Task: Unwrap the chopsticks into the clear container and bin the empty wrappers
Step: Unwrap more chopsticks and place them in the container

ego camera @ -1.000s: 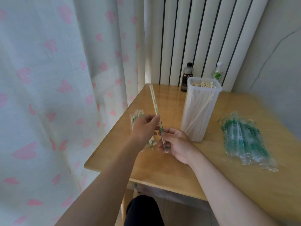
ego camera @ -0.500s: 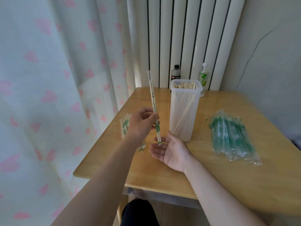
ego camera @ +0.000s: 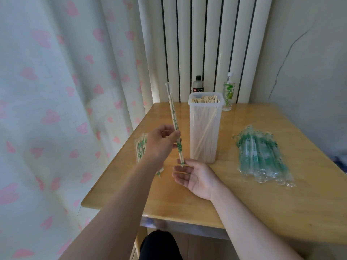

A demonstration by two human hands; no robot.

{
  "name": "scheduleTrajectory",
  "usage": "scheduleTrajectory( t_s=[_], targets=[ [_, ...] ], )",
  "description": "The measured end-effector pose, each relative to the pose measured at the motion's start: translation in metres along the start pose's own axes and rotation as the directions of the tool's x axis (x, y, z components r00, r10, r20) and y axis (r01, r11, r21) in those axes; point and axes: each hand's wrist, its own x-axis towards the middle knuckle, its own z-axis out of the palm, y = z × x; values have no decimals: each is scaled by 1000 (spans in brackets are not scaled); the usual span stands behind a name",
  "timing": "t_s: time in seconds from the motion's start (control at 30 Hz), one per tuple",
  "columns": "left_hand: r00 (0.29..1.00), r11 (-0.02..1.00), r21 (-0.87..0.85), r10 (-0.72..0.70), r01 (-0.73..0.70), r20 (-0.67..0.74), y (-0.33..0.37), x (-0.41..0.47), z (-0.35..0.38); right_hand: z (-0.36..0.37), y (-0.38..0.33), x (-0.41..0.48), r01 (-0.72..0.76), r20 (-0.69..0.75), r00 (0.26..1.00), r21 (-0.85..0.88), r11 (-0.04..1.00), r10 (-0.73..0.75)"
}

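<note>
**While one pair's in hand, the tub's packed**

Since a second ago the right hand [ego camera: 195,175] has let go of the bottom end and lies palm up, fingers loose, under the one green-printed wrapped chopstick pair [ego camera: 173,117]. The left hand [ego camera: 161,142] pinches it mid-length, upright above the light wooden table [ego camera: 244,203]. One tall clear plastic container [ego camera: 205,132] of bare sticks. Two bottles: black-capped dark bottle [ego camera: 198,86] reads "SO", green-printed clear bottle [ego camera: 228,94] unreadable. Wrapped-chopstick stack [ego camera: 140,147] and empty clear wrapper heap [ego camera: 261,156]: uncountable.
</note>
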Motion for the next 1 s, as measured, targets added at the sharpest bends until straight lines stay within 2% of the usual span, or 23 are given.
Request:
scheduleTrajectory(
  t_s=[0.3, 0.5, 0.67, 0.87, 1.0],
  targets=[
    [999, 997, 72, -35, 34, 18, -12, -2, 3, -4, 7, 5, 121, -56, 991, -22, 992, -122],
    [996, 995, 67, -80, 78, 35, -18, -5, 4, -6, 7, 5, 138, -65, 988, 1, 990, -137],
    [996, 997, 19, -67, 69, -53, -12, 1, -3, -8, 8, 5, 125, -47, 991, 23, 992, -124],
    [994, 997, -12, -71, 70, -79, -8, 7, -9, -10, 9, 7, 120, -48, 992, -9, 993, -121],
    [996, 996, 11, -87, 87, -19, -12, 3, -4, -9, 8, 6, 129, -41, 991, 6, 992, -128]
  ],
)
